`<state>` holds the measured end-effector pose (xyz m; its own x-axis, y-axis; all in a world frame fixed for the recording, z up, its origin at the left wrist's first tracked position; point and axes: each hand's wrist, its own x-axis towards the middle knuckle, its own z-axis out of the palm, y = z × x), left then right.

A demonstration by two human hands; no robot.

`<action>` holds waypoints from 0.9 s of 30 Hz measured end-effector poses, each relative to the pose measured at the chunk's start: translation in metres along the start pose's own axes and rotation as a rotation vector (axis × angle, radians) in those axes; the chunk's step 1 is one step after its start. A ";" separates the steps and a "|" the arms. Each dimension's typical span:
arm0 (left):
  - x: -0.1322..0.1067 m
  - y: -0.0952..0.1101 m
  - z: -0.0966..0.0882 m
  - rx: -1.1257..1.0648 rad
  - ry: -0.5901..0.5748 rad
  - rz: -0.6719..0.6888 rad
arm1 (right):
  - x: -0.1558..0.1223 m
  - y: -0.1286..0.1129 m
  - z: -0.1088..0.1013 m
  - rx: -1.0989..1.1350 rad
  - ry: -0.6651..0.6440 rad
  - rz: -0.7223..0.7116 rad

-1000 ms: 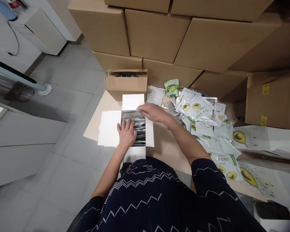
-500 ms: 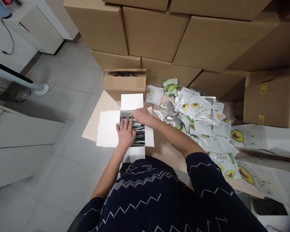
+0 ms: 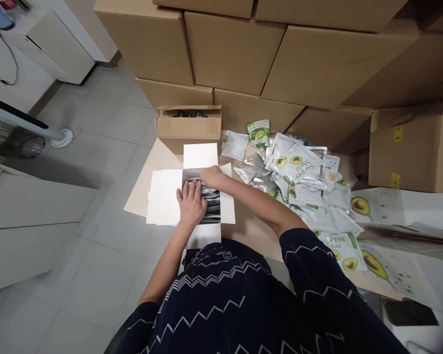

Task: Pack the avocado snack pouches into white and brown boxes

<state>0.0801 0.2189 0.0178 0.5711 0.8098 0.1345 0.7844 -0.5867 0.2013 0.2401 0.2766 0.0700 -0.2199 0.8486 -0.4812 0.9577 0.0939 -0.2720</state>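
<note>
A white carton (image 3: 165,197) lies open before me with its flaps folded outward. A row of thin pouches (image 3: 213,208) stands on edge inside it. My left hand (image 3: 192,204) rests flat on the pouches with its fingers spread. At the far right corner of the carton my right hand (image 3: 211,177) is curled, its knuckles up. Its fingertips are hidden inside, so what it grips cannot be made out. To the right is a heap of white avocado-print pouches (image 3: 299,164), with silver pouches (image 3: 250,168) beside it.
Behind the white carton stands a small brown box (image 3: 189,129), and beyond it a wall of stacked cardboard boxes (image 3: 236,54). A green pouch (image 3: 259,133) leans near the heap. Avocado-print cartons (image 3: 421,206) and a dark phone-like slab (image 3: 410,312) are at right.
My right hand has curled a little more at the far end of the carton. My left hand stays on the pouches. The whole view has shifted slightly.
</note>
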 end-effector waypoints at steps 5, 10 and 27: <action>-0.002 -0.001 0.002 0.001 -0.002 0.002 | -0.020 0.039 -0.007 0.415 0.495 -0.129; -0.001 -0.001 0.002 0.001 -0.006 0.001 | -0.025 0.123 0.017 0.458 0.823 0.470; 0.003 0.003 -0.012 0.022 -0.081 0.018 | -0.036 0.125 0.104 0.090 0.297 0.743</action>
<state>0.0808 0.2195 0.0298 0.6023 0.7961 0.0588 0.7783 -0.6020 0.1782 0.3480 0.2035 -0.0336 0.5399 0.7767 -0.3244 0.8125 -0.5815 -0.0399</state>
